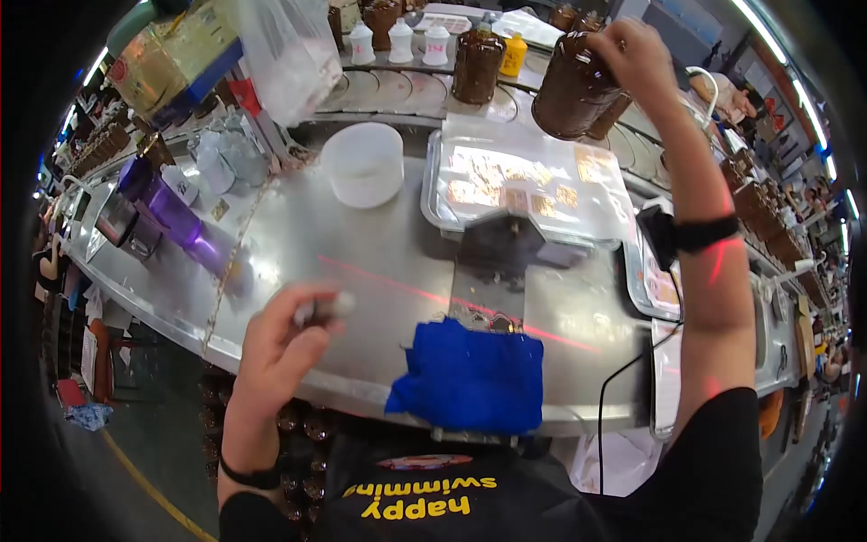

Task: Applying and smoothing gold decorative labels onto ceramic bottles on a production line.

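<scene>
Large brown translucent plastic jar [573,88]: gripped at its top by right hand [638,50], raised beyond the shallow metal tray [433,185] on the steel surface [361,271]. Left hand [282,348], nearer than the tray: fingers closed on small pale blurred object [327,307]. Blue folded cloth [470,375] at surface's near edge

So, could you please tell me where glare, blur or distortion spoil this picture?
Head view: glare whitens the covered tray; the left hand and the small thing it holds are motion-blurred; the steel counter edge bows from fisheye; a red light line crosses it; corners are black.
</scene>
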Demonstrator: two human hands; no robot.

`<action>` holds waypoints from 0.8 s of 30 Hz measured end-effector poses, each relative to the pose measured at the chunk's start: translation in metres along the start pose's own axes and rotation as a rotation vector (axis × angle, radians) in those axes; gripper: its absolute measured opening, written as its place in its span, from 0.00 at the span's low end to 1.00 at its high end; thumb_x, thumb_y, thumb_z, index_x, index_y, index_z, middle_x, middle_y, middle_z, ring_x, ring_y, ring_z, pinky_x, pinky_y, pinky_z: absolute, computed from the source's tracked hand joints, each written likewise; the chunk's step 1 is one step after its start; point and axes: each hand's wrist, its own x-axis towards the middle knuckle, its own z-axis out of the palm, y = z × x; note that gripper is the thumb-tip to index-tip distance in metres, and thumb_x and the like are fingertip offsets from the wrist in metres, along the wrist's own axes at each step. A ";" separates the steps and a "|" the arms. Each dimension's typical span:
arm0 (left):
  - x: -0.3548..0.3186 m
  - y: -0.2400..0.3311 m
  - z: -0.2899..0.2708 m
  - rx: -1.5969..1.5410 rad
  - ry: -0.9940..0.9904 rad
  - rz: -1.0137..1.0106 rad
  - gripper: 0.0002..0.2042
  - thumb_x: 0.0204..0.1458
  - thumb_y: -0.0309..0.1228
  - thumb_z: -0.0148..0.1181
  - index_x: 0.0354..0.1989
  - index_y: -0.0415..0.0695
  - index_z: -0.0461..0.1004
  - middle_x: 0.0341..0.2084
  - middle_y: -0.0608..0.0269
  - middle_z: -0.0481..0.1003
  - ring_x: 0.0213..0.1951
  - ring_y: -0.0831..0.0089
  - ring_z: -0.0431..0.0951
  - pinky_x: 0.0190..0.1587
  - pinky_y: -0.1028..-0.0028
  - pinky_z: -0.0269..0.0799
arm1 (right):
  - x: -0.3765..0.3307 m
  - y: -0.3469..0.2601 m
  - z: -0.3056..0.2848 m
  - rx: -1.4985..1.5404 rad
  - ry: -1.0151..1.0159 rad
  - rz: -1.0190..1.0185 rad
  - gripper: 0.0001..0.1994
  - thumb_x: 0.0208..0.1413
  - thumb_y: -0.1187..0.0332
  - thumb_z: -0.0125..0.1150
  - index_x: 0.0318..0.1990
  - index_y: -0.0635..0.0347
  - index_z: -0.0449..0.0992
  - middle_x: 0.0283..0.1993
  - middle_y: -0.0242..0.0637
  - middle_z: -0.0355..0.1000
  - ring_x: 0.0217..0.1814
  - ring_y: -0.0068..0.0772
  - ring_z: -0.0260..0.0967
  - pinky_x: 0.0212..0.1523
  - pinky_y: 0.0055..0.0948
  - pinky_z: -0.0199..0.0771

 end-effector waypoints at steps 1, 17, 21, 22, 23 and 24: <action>0.012 0.004 0.017 -0.085 0.018 0.023 0.24 0.54 0.33 0.59 0.57 0.36 0.64 0.48 0.57 0.70 0.47 0.73 0.72 0.50 0.71 0.70 | 0.002 -0.011 -0.034 0.013 -0.005 -0.101 0.13 0.53 0.59 0.63 0.33 0.60 0.75 0.30 0.39 0.71 0.34 0.40 0.69 0.41 0.33 0.68; 0.069 -0.021 0.134 -0.813 -0.300 -0.161 0.27 0.54 0.44 0.60 0.54 0.37 0.64 0.40 0.59 0.75 0.40 0.74 0.78 0.44 0.73 0.75 | -0.189 -0.176 -0.067 0.968 -0.352 0.707 0.19 0.67 0.55 0.46 0.47 0.64 0.73 0.36 0.36 0.72 0.39 0.25 0.66 0.43 0.24 0.66; 0.077 -0.033 0.142 -0.887 -0.225 -0.320 0.22 0.58 0.46 0.55 0.50 0.39 0.69 0.38 0.61 0.76 0.37 0.75 0.79 0.40 0.73 0.77 | -0.204 -0.170 -0.051 0.921 -0.425 0.816 0.20 0.68 0.54 0.44 0.48 0.63 0.75 0.38 0.31 0.72 0.39 0.20 0.65 0.42 0.22 0.66; 0.081 -0.035 0.143 -0.914 -0.227 -0.337 0.22 0.59 0.46 0.54 0.50 0.39 0.69 0.38 0.60 0.76 0.37 0.74 0.79 0.40 0.72 0.78 | -0.204 -0.168 -0.048 0.932 -0.411 0.787 0.20 0.68 0.54 0.44 0.48 0.63 0.75 0.38 0.31 0.72 0.39 0.20 0.65 0.42 0.22 0.66; 0.085 -0.036 0.144 -0.915 -0.230 -0.337 0.22 0.59 0.46 0.54 0.50 0.39 0.69 0.38 0.60 0.76 0.37 0.74 0.79 0.40 0.72 0.78 | -0.204 -0.169 -0.046 0.946 -0.390 0.784 0.21 0.68 0.54 0.43 0.49 0.63 0.74 0.39 0.32 0.73 0.40 0.20 0.66 0.43 0.23 0.67; 0.088 -0.038 0.144 -0.933 -0.222 -0.334 0.22 0.59 0.46 0.53 0.51 0.39 0.68 0.39 0.58 0.76 0.38 0.72 0.79 0.41 0.71 0.78 | -0.202 -0.169 -0.046 0.930 -0.411 0.850 0.21 0.68 0.55 0.43 0.50 0.63 0.74 0.39 0.33 0.74 0.42 0.21 0.67 0.44 0.24 0.68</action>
